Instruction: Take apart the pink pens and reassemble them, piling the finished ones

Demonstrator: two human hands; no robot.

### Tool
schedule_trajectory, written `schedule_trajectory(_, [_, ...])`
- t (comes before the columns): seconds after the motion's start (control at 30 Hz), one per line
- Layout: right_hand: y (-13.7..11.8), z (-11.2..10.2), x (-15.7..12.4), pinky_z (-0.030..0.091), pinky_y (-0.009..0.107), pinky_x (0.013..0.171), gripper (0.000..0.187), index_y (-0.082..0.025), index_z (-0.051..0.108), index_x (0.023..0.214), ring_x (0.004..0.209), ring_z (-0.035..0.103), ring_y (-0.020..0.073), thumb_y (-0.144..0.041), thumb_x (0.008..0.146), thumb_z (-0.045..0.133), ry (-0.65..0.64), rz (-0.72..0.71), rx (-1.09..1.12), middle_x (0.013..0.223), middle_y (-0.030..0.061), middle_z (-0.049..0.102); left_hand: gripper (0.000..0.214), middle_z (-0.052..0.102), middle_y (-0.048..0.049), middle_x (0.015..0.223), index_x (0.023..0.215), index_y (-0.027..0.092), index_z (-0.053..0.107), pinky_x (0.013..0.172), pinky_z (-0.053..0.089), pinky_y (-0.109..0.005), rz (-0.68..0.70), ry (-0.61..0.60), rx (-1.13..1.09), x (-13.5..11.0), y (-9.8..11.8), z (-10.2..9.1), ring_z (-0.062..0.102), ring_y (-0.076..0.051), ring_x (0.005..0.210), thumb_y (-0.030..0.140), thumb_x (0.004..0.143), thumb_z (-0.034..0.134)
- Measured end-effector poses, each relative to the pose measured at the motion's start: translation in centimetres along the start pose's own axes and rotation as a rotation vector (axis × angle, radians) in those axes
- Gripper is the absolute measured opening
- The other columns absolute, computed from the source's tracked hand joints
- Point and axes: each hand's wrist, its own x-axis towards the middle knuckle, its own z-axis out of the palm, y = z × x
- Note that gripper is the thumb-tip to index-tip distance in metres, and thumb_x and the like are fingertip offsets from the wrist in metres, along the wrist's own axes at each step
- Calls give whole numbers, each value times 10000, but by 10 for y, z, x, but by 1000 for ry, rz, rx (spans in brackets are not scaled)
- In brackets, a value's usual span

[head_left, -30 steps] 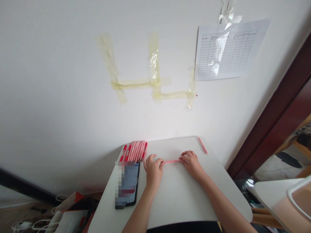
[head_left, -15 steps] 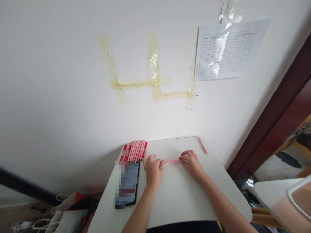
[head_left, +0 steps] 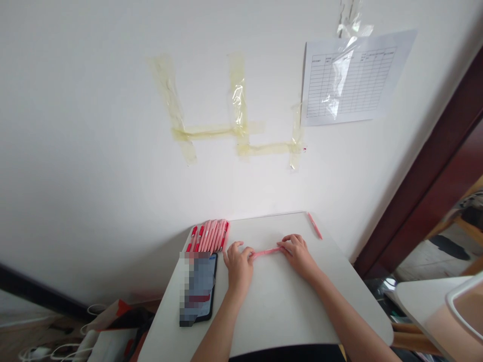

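Note:
A pink pen (head_left: pixel 267 251) is held level, just over or on the white table (head_left: pixel 287 311), between my two hands. My left hand (head_left: pixel 239 264) pinches its left end between thumb and forefinger, the other fingers bent. At the opposite end, my right hand (head_left: pixel 297 253) grips the pen with thumb and fingertips. The fingers partly cover both ends of it. Left of my left hand lies a row of several pink and red pens (head_left: pixel 212 235). Beyond my right hand, a single pink pen (head_left: pixel 315 225) rests near the table's far right corner.
A phone (head_left: pixel 206 286), partly blurred out, lies at the table's left side. The wall behind carries yellowed tape (head_left: pixel 237 95) and a taped printed sheet (head_left: pixel 347 80). Bags and white cables (head_left: pixel 56 347) are on the floor at left. Another white surface (head_left: pixel 422 296) stands at right.
The left end of the held pen has dipped slightly, so it slants a little more. Both hands keep nearly the same place and grip.

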Motion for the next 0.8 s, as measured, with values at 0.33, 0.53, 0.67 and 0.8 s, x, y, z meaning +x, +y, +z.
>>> schedule_trajectory(0.33, [-5,-8,1,471,507,1006,164,-274,735,1021,1138,549,285,-218,931,609,-2,21,96,1129,87,655,141,605,-81,1230,840,253,765,1135,323,-560,-14,6,49,0,-1,2,512,-279,1239,229,854,626])
schedule_trajectory(0.53, [-5,-6,0,465,521,1009,247,-304,736,1154,1172,527,297,-270,948,604,-26,65,91,1172,100,651,109,597,-65,1236,859,273,757,1135,318,-554,-29,-34,31,0,1,0,506,-270,1253,216,831,668])
schedule_trajectory(0.67, [-3,-3,1,471,503,999,197,-309,773,1055,1165,532,290,-287,955,606,-34,53,69,1155,94,660,102,598,-54,1235,860,282,751,1137,312,-558,-39,-50,29,-1,1,-1,505,-262,1255,211,813,695])
schedule_trajectory(0.8, [-1,-2,1,480,482,990,155,-290,774,1003,1148,541,282,-281,941,632,-22,35,95,1135,91,664,103,593,-63,1244,879,279,751,1141,305,-567,-43,-64,28,-1,1,-1,502,-270,1267,216,817,697])
